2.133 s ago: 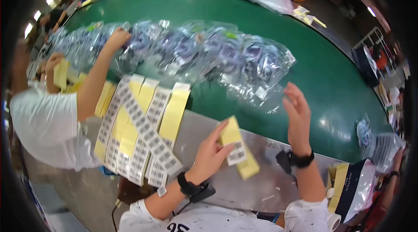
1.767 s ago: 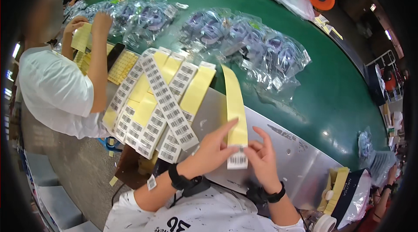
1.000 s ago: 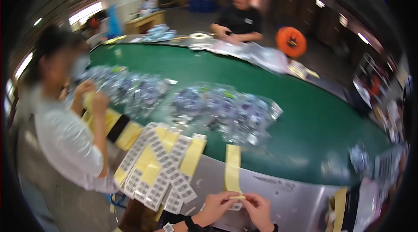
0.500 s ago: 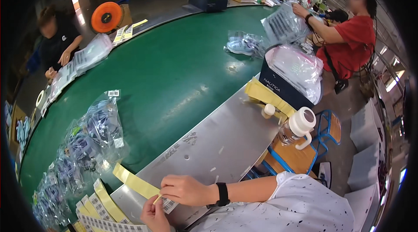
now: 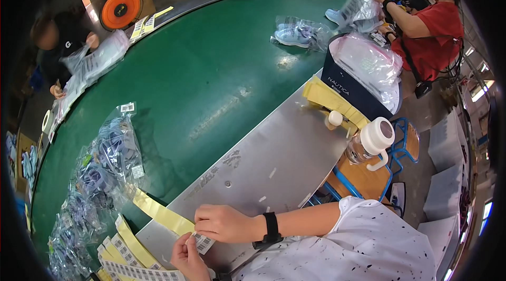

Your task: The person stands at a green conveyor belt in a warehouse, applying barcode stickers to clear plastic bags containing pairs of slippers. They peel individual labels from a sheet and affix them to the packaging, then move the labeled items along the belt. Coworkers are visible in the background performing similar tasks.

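A yellow strip of barcode labels runs from the metal table edge up to my hands. My right hand, wearing a black wristband, is closed with its fingertips pinching the strip. My left hand is closed just below it, thumb and forefinger pressed at the strip's end. A white barcode label shows beside the fingertips of both hands. More label strips lie left of my left hand. Beyond them, clear bags of blue shoes are heaped on the green belt.
The green belt crosses beyond the metal ledge. At right stand a dark box of clear bags, yellow strips, a white-lidded bottle and a wooden stool. Two people handle bags across the belt and at right.
The view has shifted slightly. My hands stay close together on the strip. The person at far left has lifted a bag, and the person in red has moved a bag over a blue shoe.
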Demonstrator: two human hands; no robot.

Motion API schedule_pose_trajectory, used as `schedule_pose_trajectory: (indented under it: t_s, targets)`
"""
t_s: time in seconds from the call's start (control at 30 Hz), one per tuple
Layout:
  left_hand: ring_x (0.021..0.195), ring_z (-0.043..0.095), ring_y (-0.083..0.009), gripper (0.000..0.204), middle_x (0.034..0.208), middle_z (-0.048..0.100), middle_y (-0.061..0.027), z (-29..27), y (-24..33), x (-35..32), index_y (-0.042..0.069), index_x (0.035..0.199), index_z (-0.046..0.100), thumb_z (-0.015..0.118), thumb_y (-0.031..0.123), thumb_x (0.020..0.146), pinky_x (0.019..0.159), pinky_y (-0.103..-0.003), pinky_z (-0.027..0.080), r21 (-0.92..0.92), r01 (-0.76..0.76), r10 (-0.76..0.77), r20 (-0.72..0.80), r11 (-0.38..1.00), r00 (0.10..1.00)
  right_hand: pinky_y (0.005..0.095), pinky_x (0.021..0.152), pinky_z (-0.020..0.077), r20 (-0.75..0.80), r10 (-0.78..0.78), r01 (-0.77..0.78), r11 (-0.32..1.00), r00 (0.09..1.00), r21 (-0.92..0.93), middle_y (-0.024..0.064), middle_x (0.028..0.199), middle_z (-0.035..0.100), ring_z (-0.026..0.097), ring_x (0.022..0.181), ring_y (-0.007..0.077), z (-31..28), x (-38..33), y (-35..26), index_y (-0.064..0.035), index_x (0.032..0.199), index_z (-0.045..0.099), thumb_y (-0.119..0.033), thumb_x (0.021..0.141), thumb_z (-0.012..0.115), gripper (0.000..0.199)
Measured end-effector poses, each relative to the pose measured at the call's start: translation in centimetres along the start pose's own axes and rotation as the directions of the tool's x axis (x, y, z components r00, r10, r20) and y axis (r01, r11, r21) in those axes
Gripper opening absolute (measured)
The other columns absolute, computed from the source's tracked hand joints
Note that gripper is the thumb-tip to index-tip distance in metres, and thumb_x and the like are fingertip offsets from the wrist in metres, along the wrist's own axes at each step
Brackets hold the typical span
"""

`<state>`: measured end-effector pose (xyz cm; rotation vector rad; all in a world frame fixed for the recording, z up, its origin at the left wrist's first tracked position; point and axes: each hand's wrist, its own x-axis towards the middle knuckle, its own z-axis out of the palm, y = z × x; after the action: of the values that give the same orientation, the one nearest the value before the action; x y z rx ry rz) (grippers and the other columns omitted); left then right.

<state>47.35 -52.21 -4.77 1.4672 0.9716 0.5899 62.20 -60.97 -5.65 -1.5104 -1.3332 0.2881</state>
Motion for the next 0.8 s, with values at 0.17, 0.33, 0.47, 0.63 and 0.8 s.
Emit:
schedule_pose_trajectory:
  t_s: [0.17, 0.33, 0.47, 0.63, 0.8]
  targets:
    - [0.083, 0.060, -0.0100, 0.029, 0.097, 0.063, -0.0069, 1.1, 1.4, -0.3, -0.006, 0.117, 0.055, 0.059, 0.000, 0.088, 0.071, -0.021, 0.048, -0.032, 0.046, -0.041, 0.121, 0.998, 0.992, 0.0353, 0.071, 0.0472, -0.032, -0.058, 0.055, 0.995, 0.998, -0.085, 0.0087, 0.090, 0.054, 0.055, 0.084, 0.0250, -0.4, 0.6, 0.3, -0.0012, 0.080, 0.058, -0.005, 0.079, 0.062, 0.005]
    - [0.095, 0.061, -0.0153, 0.043, 0.110, 0.060, -0.0128, 1.9, 1.1, 0.4, -0.007, 0.129, 0.044, 0.056, -0.004, 0.087, 0.079, -0.024, 0.049, -0.146, 0.099, -0.073, 0.170, 0.984, 0.983, 0.0343, 0.077, 0.0474, -0.071, -0.059, 0.061, 0.998, 0.996, 0.025, 0.0116, 0.099, 0.056, 0.056, 0.091, 0.0271, -2.3, 2.2, -0.8, -0.0007, 0.081, 0.057, -0.006, 0.082, 0.061, 0.006]
    - [0.094, 0.063, -0.0186, 0.049, 0.113, 0.059, -0.0175, 2.1, 0.3, 1.1, -0.005, 0.134, 0.039, 0.053, -0.006, 0.088, 0.080, -0.026, 0.051, -0.107, 0.061, -0.055, 0.063, 0.992, 0.996, 0.0314, 0.074, 0.0475, -0.254, 0.378, -0.224, 0.849, 0.890, 0.479, 0.0041, 0.093, 0.054, 0.054, 0.084, 0.0137, -10.7, 8.7, 2.6, -0.0033, 0.100, 0.056, -0.005, 0.082, 0.061, 0.019]
    - [0.091, 0.062, -0.0222, 0.041, 0.113, 0.059, -0.0179, 3.0, 1.9, 1.0, -0.004, 0.132, 0.045, 0.055, 0.006, 0.094, 0.078, -0.031, 0.051, 0.070, 0.038, -0.042, 0.060, 0.997, 0.997, 0.0342, 0.081, 0.0498, -0.737, 0.459, -0.407, 0.872, 0.495, 0.270, 0.0191, 0.121, 0.054, 0.060, 0.097, 0.0226, -27.8, 14.8, 21.3, -0.0074, 0.138, 0.034, 0.002, 0.070, 0.070, 0.078]
    - [0.098, 0.060, -0.0234, 0.045, 0.116, 0.058, -0.0188, 2.4, 1.5, 0.9, -0.003, 0.136, 0.041, 0.055, 0.003, 0.093, 0.081, -0.032, 0.051, 0.043, 0.096, -0.099, 0.071, 0.994, 0.993, 0.0511, 0.101, 0.0380, -0.917, 0.231, -0.930, 0.252, 0.326, -0.267, 0.0334, 0.137, 0.037, 0.043, 0.123, 0.0482, -37.2, 14.1, 27.7, -0.0283, 0.148, 0.020, -0.013, 0.078, 0.066, 0.085]
